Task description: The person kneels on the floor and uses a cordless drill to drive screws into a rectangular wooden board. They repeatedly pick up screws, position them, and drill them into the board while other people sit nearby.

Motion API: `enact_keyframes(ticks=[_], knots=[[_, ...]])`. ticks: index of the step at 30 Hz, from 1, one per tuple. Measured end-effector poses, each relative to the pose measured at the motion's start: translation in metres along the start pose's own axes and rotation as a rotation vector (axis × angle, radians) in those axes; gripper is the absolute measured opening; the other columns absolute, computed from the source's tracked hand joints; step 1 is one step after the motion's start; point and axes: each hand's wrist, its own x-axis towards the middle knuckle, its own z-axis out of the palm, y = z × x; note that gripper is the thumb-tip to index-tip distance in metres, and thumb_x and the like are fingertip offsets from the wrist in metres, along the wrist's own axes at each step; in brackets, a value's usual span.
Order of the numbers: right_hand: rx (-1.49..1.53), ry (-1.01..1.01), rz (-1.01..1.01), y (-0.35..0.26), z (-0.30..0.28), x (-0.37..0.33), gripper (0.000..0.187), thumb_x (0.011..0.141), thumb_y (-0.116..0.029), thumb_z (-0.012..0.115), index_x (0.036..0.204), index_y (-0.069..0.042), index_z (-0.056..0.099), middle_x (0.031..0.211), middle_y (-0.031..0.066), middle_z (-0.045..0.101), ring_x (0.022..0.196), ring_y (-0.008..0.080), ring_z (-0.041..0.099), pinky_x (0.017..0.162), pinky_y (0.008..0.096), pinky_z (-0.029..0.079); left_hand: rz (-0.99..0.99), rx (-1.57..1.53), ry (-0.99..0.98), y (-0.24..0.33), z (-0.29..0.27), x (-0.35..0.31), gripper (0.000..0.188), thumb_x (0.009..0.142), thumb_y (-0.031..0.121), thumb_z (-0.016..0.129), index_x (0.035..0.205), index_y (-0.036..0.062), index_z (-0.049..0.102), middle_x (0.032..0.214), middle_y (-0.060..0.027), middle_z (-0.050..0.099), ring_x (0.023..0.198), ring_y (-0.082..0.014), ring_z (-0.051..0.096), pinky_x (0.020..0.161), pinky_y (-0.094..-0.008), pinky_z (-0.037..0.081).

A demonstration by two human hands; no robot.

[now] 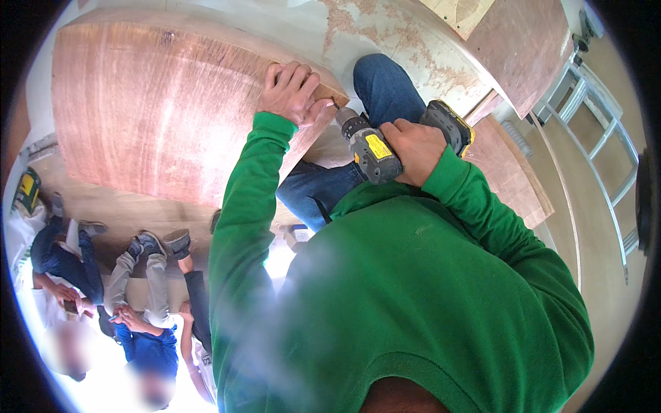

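My right hand (pixel 417 150) is closed round the grip of a black cordless drill (pixel 375 153) with a yellow label. The drill points up and left, its bit meeting the edge of a large reddish plywood panel (pixel 158 110) near the panel's right corner. Curled over that edge is my left hand (pixel 290 91), gripping the panel, with a fingertip close beside the bit. Whether a screw sits at the bit is too small to tell. The drill's battery (pixel 447 125) sticks out past my right hand.
Behind my right arm lies another plywood piece (pixel 506 172). A metal ladder (pixel 602 134) rests at the far right, and a wooden board (pixel 530 48) stands at the top right. Several seated people (pixel 148 303) are at the lower left.
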Motion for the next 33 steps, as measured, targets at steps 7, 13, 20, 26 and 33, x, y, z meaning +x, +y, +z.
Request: enact_keyframes(ticks=[7, 13, 20, 26, 33], knots=[[0.003, 0.030, -0.019, -0.001, -0.005, -0.001, 0.055, 0.073, -0.031, 0.088, 0.116, -0.007, 0.062, 0.100, 0.0155, 0.069, 0.091, 0.0390, 0.075, 0.076, 0.0503, 0.061, 0.003, 0.046, 0.025, 0.000, 0.004, 0.000, 0.055, 0.084, 0.055, 0.081, 0.112, 0.0095, 0.069, 0.117, -0.0071, 0.066, 0.120, -0.0287, 0.059, 0.102, -0.0516, 0.040], [0.026, 0.018, 0.000, -0.001, -0.006, 0.000, 0.055, 0.072, -0.031, 0.088, 0.115, -0.007, 0.063, 0.099, 0.0152, 0.069, 0.092, 0.0398, 0.074, 0.076, 0.0514, 0.061, 0.003, 0.061, 0.023, -0.002, 0.008, -0.002, 0.054, 0.084, 0.056, 0.080, 0.111, 0.0097, 0.069, 0.117, -0.0068, 0.066, 0.120, -0.0285, 0.059, 0.102, -0.0513, 0.040], [0.025, -0.012, 0.012, 0.000, -0.010, 0.004, 0.061, 0.069, -0.032, 0.091, 0.116, -0.008, 0.062, 0.101, 0.0156, 0.070, 0.093, 0.0417, 0.073, 0.078, 0.0536, 0.060, -0.008, 0.052, 0.017, 0.001, 0.001, 0.000, 0.053, 0.085, 0.054, 0.080, 0.113, 0.0094, 0.069, 0.119, -0.0073, 0.066, 0.122, -0.0288, 0.059, 0.103, -0.0515, 0.040], [0.025, -0.026, 0.034, -0.003, -0.010, 0.004, 0.062, 0.069, -0.032, 0.091, 0.117, -0.009, 0.060, 0.102, 0.0159, 0.070, 0.094, 0.0419, 0.073, 0.078, 0.0544, 0.060, 0.011, 0.085, 0.044, -0.003, 0.004, -0.001, 0.035, 0.088, 0.032, 0.076, 0.114, 0.0110, 0.067, 0.119, -0.0058, 0.067, 0.121, -0.0254, 0.060, 0.103, -0.0490, 0.041], [0.011, -0.006, 0.023, -0.003, -0.006, 0.005, 0.060, 0.070, -0.034, 0.089, 0.115, -0.009, 0.060, 0.099, 0.0154, 0.070, 0.091, 0.0422, 0.073, 0.076, 0.0552, 0.059, -0.023, 0.111, 0.050, -0.003, 0.014, -0.003, 0.027, 0.088, 0.019, 0.072, 0.113, 0.0115, 0.064, 0.116, -0.0047, 0.066, 0.119, -0.0248, 0.062, 0.103, -0.0477, 0.041]])
